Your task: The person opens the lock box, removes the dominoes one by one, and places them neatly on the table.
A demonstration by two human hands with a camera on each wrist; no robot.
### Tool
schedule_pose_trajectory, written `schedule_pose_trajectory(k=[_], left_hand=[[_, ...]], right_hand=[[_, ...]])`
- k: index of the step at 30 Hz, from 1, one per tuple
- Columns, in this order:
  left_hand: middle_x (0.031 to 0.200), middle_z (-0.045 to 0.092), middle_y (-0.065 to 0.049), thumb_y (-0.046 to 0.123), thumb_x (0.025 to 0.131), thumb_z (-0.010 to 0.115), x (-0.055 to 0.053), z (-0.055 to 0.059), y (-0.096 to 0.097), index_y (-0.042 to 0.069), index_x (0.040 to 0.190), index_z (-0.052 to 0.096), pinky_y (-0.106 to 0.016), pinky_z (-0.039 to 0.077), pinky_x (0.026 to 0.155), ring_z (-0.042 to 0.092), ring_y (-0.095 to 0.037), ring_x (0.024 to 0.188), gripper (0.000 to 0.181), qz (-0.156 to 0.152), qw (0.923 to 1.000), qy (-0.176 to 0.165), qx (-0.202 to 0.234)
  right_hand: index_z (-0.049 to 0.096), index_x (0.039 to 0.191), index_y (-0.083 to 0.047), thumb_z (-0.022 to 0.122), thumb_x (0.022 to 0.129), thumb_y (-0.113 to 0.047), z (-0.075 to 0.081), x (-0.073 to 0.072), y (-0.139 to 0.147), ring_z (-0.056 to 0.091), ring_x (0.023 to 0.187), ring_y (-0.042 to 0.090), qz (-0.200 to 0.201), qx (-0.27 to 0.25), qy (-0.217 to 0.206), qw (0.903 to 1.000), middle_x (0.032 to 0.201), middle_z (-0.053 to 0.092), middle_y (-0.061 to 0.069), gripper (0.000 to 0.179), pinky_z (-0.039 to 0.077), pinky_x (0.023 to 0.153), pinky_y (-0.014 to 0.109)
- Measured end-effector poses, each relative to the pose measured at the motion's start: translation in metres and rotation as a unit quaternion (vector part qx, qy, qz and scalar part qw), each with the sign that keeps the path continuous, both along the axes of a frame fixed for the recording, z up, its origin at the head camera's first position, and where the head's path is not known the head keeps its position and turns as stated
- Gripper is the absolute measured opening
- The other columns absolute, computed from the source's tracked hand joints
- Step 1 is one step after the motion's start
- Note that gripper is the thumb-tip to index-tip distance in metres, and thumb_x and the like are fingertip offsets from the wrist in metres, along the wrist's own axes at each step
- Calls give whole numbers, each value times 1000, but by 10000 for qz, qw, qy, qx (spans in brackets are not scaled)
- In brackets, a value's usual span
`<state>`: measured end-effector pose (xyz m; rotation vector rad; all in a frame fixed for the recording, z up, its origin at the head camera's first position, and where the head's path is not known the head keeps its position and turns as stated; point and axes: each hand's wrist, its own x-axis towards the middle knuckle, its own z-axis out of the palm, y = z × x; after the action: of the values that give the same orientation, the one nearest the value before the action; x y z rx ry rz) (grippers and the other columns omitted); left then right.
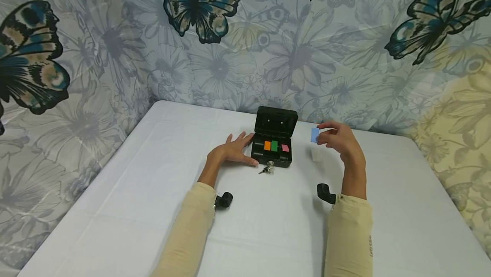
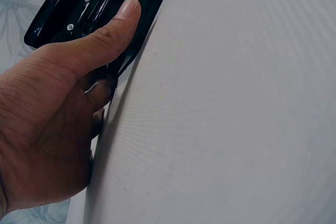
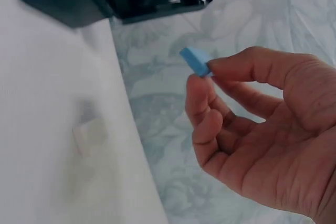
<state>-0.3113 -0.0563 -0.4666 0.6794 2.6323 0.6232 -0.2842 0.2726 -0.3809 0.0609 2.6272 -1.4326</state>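
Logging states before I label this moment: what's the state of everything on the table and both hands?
Black box: lid open
Orange block, green block, pink block: inside the box
Blue block: pinched in the right hand, raised
White block: on the table, unheld
Keys: at box front, too small to tell if inserted
Left hand: fingers spread, touching box

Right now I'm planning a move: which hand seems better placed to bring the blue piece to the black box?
Probably the right hand: its fingers pinch the blue piece. The left hand is at the left side of the black box and shows no piece.
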Motion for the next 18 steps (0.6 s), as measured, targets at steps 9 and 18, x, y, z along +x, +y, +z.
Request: schedule_pose_trajectory(k=[9,18], left_hand=[[154,3,-9,63,70,65,-2,-1,0,22,149,4,-46,-9,110,0,-20,140,108,23,10000,-1,-21],[154,3,-9,63,70,65,0,1,0,22,149,3,-46,-9,110,0,-20,140,108,14,10000,-29,-37]], right_hand=[[49,128,-4,56,84,-12,-11,0,19,60,93,29,-74,436,-305,9986,94,68,10,45,44,84,39],[48,129,-4,58,81,-12,-17,1,25,50,99,35,-80,930,-762,9927,85,69,6,49,41,81,42]])
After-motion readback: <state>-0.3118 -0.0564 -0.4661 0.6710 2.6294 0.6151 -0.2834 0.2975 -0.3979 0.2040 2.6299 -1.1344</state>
